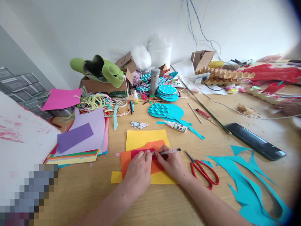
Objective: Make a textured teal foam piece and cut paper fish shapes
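Observation:
My left hand [141, 166], its fingers bent and pressed together, holds down a small dark red paper [135, 153]. Between the fingers of my right hand [170, 163] is a slim pen with a pale barrel [171, 151] and dark end. Its tip meets the red paper beside my left fingertips; part of it is hidden. Under the red piece lies orange paper [125, 161], on top of yellow paper [147, 137]. Red-handled scissors [203, 172] rest open-bladed or nearly closed, I cannot tell, right of my right hand. A white cut-out drawing [139, 125] lies beyond the papers.
Turquoise paper scraps [244, 185] and a black phone-like device [255, 141] lie at right. A glue bottle [178, 126] sits near scalloped turquoise discs [175, 111]. Coloured sheets [94, 135] are stacked at left. A grey flask [154, 82] and green foam in a box [103, 84] stand behind.

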A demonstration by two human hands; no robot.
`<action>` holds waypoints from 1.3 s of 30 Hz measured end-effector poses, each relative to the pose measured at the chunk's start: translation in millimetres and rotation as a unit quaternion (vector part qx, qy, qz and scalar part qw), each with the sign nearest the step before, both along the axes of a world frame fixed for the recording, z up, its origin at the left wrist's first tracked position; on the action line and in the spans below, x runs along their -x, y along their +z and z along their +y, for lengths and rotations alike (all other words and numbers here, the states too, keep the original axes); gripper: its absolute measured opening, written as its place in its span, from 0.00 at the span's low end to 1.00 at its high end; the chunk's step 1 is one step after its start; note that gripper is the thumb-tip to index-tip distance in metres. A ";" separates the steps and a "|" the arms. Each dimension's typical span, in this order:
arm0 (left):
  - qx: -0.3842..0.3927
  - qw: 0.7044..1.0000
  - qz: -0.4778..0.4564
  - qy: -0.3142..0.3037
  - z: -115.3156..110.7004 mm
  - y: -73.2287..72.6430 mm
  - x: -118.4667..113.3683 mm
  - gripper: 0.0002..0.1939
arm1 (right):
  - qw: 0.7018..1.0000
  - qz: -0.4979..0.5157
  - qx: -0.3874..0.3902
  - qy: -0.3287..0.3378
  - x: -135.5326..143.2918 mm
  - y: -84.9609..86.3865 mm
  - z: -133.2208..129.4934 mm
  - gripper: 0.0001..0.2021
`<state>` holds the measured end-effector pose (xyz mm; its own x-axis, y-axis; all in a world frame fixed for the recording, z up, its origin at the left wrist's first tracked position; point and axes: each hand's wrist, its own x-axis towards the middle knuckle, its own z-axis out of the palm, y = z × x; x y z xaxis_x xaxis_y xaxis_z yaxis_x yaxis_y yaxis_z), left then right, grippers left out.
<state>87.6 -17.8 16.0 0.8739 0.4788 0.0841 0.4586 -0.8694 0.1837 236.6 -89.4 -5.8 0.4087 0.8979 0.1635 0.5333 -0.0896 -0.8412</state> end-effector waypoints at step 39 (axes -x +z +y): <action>-0.054 0.996 0.054 -0.034 -1.2 -5.2 -3.0 0.26 | 0.999 0.042 0.021 -0.025 -5.3 3.3 1.8 0.11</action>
<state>90.6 -19.0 10.8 0.9111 0.4106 0.0357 0.4092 -0.9116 0.0397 242.0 -87.7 -2.4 0.4640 0.8813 0.0888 0.4547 -0.1510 -0.8778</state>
